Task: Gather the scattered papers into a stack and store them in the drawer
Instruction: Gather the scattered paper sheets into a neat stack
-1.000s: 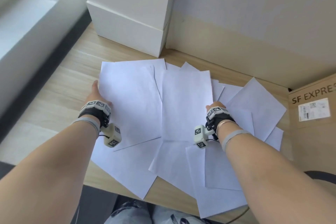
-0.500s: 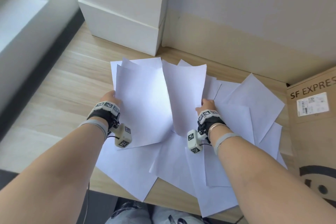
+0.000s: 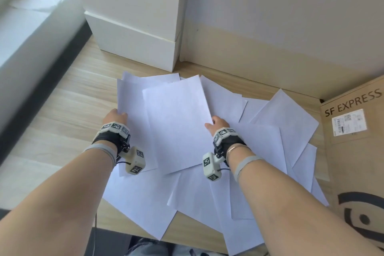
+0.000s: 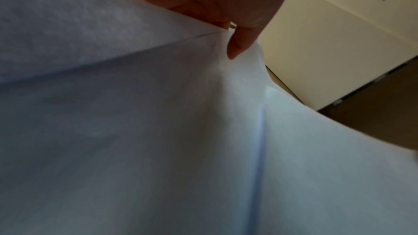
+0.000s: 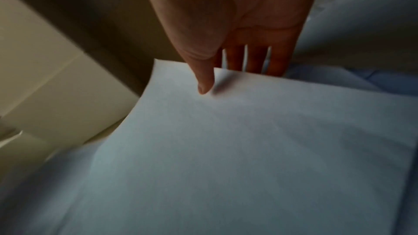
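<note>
Left hand (image 3: pixel 114 116) and right hand (image 3: pixel 218 124) each pinch opposite edges of 2 raised sheets (image 3: pixel 176 122), thumbs on top, squaring them above scattered papers (image 3: pixel 276 147) mid-desk (image 3: pixel 62 110).

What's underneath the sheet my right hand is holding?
Under the top sheet, pinched by the right hand, lie other white sheets that the left hand grips, with more loose papers on the wooden desk. How many are covered cannot be seen.
</note>
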Available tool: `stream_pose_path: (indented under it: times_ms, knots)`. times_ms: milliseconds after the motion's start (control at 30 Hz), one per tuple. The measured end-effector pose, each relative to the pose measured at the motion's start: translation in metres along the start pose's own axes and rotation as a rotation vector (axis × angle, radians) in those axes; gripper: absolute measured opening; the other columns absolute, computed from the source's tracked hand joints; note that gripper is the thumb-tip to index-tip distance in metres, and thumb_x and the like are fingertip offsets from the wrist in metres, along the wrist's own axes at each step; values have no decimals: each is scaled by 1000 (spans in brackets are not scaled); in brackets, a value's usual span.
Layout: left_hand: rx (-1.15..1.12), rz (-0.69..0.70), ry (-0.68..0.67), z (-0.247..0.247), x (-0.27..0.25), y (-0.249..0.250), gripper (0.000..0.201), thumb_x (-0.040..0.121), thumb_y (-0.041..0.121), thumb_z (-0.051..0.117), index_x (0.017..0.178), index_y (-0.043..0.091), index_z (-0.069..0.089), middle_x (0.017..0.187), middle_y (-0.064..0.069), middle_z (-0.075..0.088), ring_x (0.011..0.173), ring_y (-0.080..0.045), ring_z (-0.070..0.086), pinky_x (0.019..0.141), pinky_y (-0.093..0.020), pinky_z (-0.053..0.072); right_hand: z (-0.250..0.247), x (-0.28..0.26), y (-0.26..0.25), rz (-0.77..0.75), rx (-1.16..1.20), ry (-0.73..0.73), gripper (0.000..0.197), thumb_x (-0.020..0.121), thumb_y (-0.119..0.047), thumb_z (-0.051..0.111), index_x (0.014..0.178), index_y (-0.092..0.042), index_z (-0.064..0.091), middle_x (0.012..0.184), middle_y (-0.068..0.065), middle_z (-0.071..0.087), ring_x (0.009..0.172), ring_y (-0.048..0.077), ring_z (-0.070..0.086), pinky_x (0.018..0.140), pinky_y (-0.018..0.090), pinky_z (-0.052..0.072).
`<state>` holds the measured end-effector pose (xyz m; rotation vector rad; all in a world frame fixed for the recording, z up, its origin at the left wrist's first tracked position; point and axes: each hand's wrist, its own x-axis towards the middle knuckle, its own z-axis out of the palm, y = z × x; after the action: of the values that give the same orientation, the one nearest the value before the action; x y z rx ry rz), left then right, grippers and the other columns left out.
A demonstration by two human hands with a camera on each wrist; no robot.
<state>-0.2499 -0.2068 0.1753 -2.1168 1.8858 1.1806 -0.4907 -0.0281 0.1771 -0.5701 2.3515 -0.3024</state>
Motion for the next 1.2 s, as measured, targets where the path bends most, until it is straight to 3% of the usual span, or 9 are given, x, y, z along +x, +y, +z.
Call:
stream_pose_path:
  times_ms: [167,300,433,567,733,867,1000,1200]
  knots:
    - [35,-70,62,5,-9,8,50,87,31,50,130,6,45,134,-24,43,123,-44,43,104,-46,36,5,5,2,238,71,230,57,84,-25,63,135,-20,39,146,9,26,133,32,27,108,40,30]
    - [-66,-66,31,8,-6,9,57,84,30,59,133,7,41,137,-22,38,122,-44,45,101,-46,38,-7,17,11,369,39,177,83,81,-34,68,146,-23,18,154,11,17,142,31,18,114,42,22]
    - [-187,-15,2,10,-4,13,52,83,21,63,128,1,43,132,-22,49,114,-39,55,89,-40,43,-3,16,16,327,-39,103,80,83,-37,65,147,-20,20,156,6,14,144,28,19,114,40,24]
    - [-235,16,-98,15,-5,20,58,83,20,64,133,5,37,129,-19,55,108,-33,58,83,-35,41,6,8,16,190,-36,142,66,86,-30,58,145,-19,30,156,6,19,143,28,18,117,39,21]
    - [-207,22,-159,25,-12,27,54,83,18,65,129,1,45,129,-19,56,115,-34,56,86,-35,42,-3,9,15,130,99,152,51,93,-29,46,142,-18,36,148,10,36,136,30,33,113,37,27]
    - [-186,33,-235,30,-18,30,46,84,20,65,125,1,55,125,-20,61,112,-35,59,83,-33,42,-7,7,12,150,281,132,58,92,-29,51,145,-19,28,148,13,33,131,31,42,106,36,35]
    - [-149,55,-255,34,-23,35,45,83,21,66,123,1,57,125,-20,62,113,-35,59,91,-38,45,-8,4,12,113,316,85,63,91,-29,55,146,-16,26,150,12,33,134,28,39,107,33,33]
    - [-131,88,-276,44,-29,43,49,81,17,68,125,1,54,125,-18,61,111,-34,59,88,-35,45,-11,3,16,53,453,-54,64,91,-25,57,146,-15,25,147,8,41,131,25,45,107,33,35]
